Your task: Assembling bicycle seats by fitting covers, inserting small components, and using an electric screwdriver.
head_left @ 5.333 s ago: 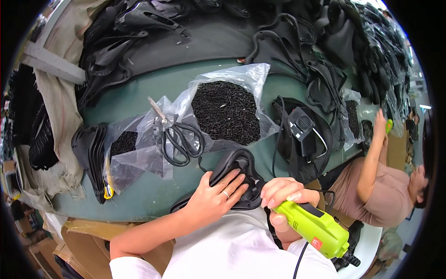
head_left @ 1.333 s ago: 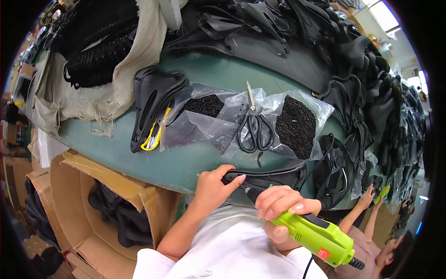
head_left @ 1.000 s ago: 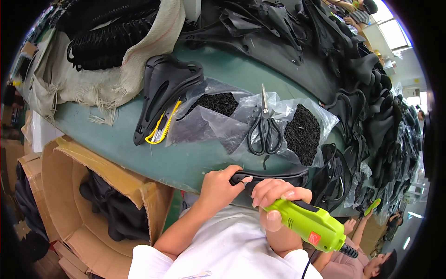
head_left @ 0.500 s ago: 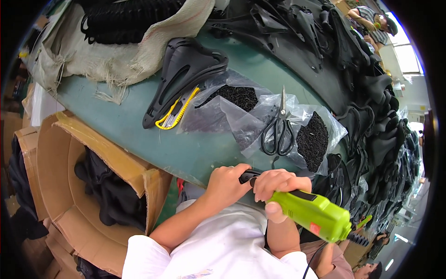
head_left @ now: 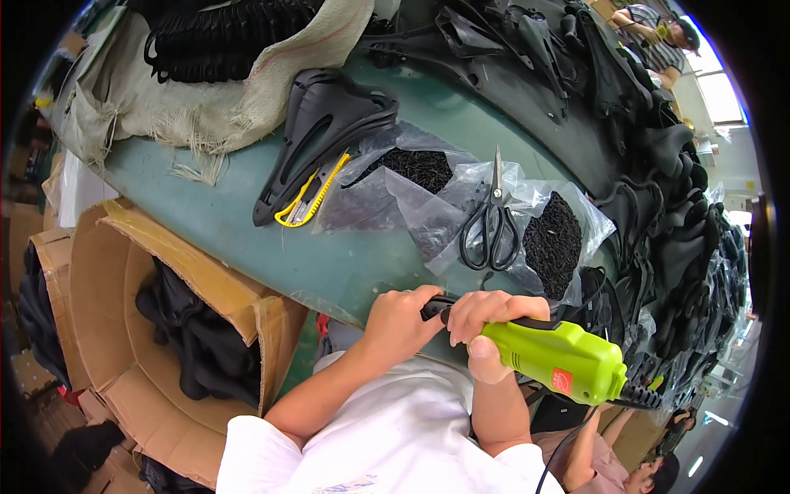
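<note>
My right hand (head_left: 491,325) is wrapped around a bright green corded power tool (head_left: 553,352), whose body points to the lower right. A black cable hangs from its end. My left hand (head_left: 399,323), beside it at the table's near edge, has its fingers closed on a small black part (head_left: 434,307). That part meets the front of the tool, and the exact contact is hidden by my right fingers. Just beyond my hands lie black-handled scissors (head_left: 491,230) and plastic bags of small black pieces (head_left: 553,247).
A yellow utility knife (head_left: 313,193) leans against stacked black moulded shells (head_left: 325,123). Woven sacking (head_left: 247,103) lies at the far left. A cardboard box (head_left: 185,284) with black parts stands at the left. Black parts (head_left: 568,99) are heaped to the right; other people (head_left: 650,37) are beyond.
The green tool has tilted slightly, its rear end rising and moving a little to the right. My left hand keeps its hold and shifts only slightly.
</note>
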Tool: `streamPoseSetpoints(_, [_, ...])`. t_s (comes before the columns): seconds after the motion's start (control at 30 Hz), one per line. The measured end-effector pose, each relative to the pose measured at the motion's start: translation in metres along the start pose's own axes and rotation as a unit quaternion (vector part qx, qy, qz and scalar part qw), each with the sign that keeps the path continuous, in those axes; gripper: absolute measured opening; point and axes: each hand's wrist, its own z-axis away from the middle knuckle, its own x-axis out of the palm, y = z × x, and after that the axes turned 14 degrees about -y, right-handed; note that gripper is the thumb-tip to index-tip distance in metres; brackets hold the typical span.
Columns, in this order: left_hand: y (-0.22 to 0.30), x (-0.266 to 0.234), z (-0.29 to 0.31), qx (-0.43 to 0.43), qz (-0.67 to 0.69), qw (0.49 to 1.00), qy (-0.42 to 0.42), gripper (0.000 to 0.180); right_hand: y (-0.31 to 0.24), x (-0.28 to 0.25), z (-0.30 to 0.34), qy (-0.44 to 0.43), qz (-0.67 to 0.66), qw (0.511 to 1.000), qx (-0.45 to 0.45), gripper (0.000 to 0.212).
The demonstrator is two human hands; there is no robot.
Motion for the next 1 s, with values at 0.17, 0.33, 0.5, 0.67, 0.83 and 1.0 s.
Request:
streamPoseSetpoints(0.17, [0.0,-0.001,-0.002,-0.005,-0.007,1.0,-0.017,0.036,-0.007,0.004,0.007,-0.004,0.111,0.994,-0.005,0.048])
streamPoseSetpoints(0.33, [0.021,-0.011,-0.006,-0.031,-0.064,0.996,-0.062,0.037,-0.069,-0.011,0.007,-0.102,0.078,0.985,-0.115,0.062])
streamPoseSetpoints(0.5, [0.049,-0.044,-0.017,-0.079,-0.169,0.97,-0.154,0.043,-0.11,-0.045,0.065,0.008,0.183,0.973,-0.142,0.058])
streamPoseSetpoints(0.67, [0.078,-0.034,-0.049,0.063,-0.119,0.991,-0.023,0.021,-0.081,-0.077,0.115,0.176,0.246,0.944,-0.133,0.052])
streamPoseSetpoints(0.83, [0.115,0.007,-0.114,0.201,-0.148,0.965,-0.078,0.016,-0.069,-0.098,0.124,0.105,0.259,0.946,-0.162,0.046])
streamPoseSetpoints(1.0, [0.104,0.071,-0.19,0.313,-0.454,0.829,-0.09,0.02,-0.073,-0.1,0.128,0.124,0.247,0.949,-0.149,0.048])
